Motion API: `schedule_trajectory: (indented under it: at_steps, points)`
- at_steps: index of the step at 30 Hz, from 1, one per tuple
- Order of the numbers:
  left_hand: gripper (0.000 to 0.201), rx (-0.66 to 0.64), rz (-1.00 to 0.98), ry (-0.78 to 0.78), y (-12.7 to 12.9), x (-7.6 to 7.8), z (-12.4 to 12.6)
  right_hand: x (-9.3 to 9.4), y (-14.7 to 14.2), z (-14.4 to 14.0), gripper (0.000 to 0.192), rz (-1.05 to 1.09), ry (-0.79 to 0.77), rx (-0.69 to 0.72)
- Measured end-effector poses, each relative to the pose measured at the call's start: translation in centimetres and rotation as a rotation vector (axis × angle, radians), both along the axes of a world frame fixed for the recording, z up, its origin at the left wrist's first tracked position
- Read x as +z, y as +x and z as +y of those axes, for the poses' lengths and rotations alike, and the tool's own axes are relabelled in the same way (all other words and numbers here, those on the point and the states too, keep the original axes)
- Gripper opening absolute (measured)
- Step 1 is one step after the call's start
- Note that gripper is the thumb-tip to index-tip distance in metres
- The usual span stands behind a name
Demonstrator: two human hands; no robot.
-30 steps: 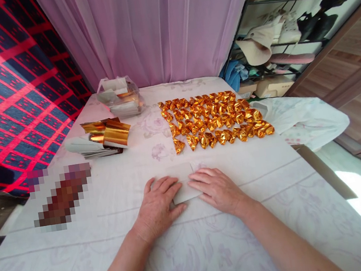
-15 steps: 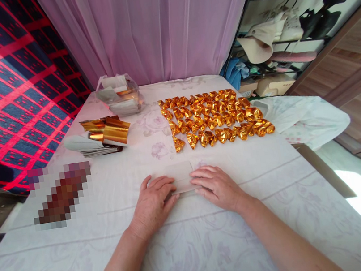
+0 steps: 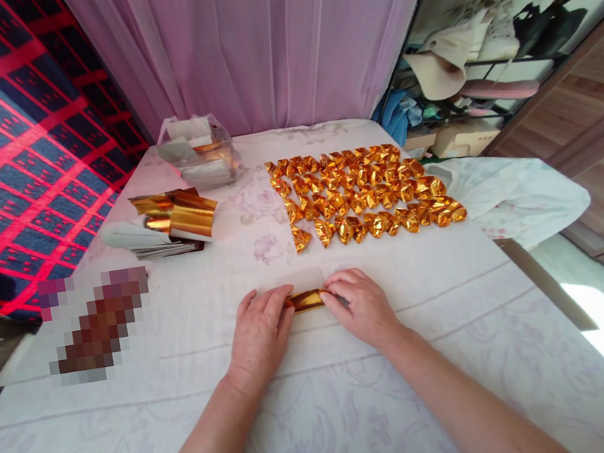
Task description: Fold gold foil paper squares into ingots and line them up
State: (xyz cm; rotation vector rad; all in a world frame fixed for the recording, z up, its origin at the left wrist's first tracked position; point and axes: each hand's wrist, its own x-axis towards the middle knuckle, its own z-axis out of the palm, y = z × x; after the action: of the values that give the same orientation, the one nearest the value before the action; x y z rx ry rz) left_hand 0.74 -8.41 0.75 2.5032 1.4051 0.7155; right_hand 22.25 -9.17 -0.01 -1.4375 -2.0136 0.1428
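Observation:
A sheet of gold foil paper [image 3: 307,301] lies on the table between my hands, pale side up, with its near edge folded over so that a gold strip shows. My left hand [image 3: 260,327] grips the left end of that fold between thumb and fingers. At the right end, my right hand [image 3: 360,305] pinches the fold the same way. Beyond the fingers, the unfolded pale part of the sheet lies flat. Several rows of folded gold paper ingots [image 3: 362,195] stand farther back on the right.
A stack of gold and white paper sheets [image 3: 176,222] lies at the left. Behind it sits a clear plastic bag [image 3: 197,155] with more sheets. A blurred-out item [image 3: 104,324] is at the far left. A white bag [image 3: 518,194] adjoins the table's right edge, near a shelf [image 3: 487,62].
The near edge of the sheet has been turned up and away from me, so its gold side now shows. Both hands have closed their fingers on the fold's ends.

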Motion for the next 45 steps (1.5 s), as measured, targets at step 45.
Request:
schedule_trajectory:
  at_steps: [45]
  points:
    - [0.038,-0.127,0.312,0.051,0.7,-0.5,-2.3,-0.3,-0.2,0.3,0.009,-0.010,-0.055,-0.102]
